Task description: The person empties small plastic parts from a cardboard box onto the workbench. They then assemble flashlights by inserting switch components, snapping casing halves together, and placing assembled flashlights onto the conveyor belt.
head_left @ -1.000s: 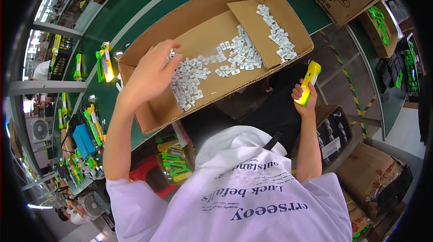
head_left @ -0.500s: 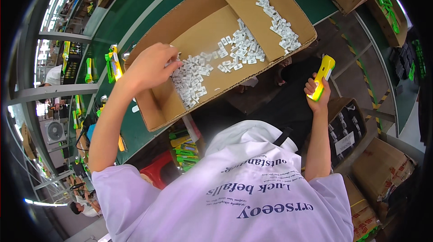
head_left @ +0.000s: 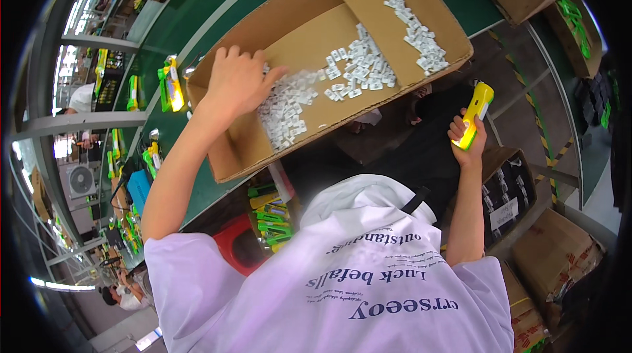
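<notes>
My left hand point(head_left: 240, 83) hovers over the left part of an open cardboard box point(head_left: 303, 44), its fingers spread and thumb apart. I see nothing held in it. Beside its thumb lies a heap of small white rectangular pieces point(head_left: 286, 116), some smeared by motion. More white pieces point(head_left: 364, 67) lie near the middle of the box, and another group lies past a cardboard flap point(head_left: 378, 30) on the right. My right hand point(head_left: 469, 132) is wrapped round a yellow flashlight point(head_left: 479, 104), held upright to the right of the box. A bright light shows at its lower part.
The box stands on a green table point(head_left: 204, 185). Yellow and green flashlights point(head_left: 172, 86) stand to its left. Below the table edge are a red stool point(head_left: 238, 242) and a carton of yellow-green flashlights point(head_left: 271, 218). Further cartons point(head_left: 553, 248) stand at the right.
My left hand has turned and spread its fingers, and white pieces near it are moving. The right hand still holds the flashlight in about the same place. The view has shifted slightly.
</notes>
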### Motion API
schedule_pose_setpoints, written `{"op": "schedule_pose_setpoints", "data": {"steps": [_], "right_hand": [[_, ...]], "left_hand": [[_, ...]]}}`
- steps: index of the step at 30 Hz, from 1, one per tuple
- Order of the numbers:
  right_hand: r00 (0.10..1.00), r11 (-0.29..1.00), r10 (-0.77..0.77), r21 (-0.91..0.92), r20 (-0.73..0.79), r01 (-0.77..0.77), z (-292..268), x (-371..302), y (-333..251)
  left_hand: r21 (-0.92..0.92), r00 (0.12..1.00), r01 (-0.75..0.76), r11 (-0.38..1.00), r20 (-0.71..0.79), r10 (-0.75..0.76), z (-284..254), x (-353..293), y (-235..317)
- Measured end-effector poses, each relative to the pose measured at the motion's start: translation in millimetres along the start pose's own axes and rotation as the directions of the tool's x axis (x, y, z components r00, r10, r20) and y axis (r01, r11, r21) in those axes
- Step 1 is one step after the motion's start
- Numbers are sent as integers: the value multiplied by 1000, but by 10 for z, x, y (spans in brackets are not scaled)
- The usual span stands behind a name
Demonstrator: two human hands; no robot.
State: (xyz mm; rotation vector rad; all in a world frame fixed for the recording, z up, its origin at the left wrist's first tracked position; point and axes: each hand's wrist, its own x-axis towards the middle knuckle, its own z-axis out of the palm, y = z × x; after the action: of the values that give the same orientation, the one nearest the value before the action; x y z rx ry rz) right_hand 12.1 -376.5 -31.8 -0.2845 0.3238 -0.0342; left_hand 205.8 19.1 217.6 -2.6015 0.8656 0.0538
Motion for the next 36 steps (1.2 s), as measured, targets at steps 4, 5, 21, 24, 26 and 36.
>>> {"op": "schedule_pose_setpoints", "data": {"steps": [4, 5, 21, 24, 26, 36], "right_hand": [[1000, 1000, 4, 20, 2, -4, -62, -23, -25], [1000, 1000, 1, 19, -15, -1, -76, -33, -33], [999, 999, 35, -34, -31, -36, 59, 31, 63], [999, 999, 30, -43, -29, -31, 46, 8, 43], [999, 998, 25, -53, -23, -26, 41, 1, 53], [999, 998, 42, -44, -14, -43, 32, -15, 68]], "left_hand": [[-171, 981, -163, 972, -137, 140, -73, -209, 25], [-239, 983, -147, 960, -145, 115, -192, -289, 102], [-280, 852, 27, 960, -495, -169, 9, -786, 1398], [-340, 881, -39, 940, -455, -128, -58, -810, 1306], [-400, 902, -58, 915, -413, -123, -183, -813, 1200], [-445, 929, 238, 863, -155, -336, 28, 34, 342]]}}
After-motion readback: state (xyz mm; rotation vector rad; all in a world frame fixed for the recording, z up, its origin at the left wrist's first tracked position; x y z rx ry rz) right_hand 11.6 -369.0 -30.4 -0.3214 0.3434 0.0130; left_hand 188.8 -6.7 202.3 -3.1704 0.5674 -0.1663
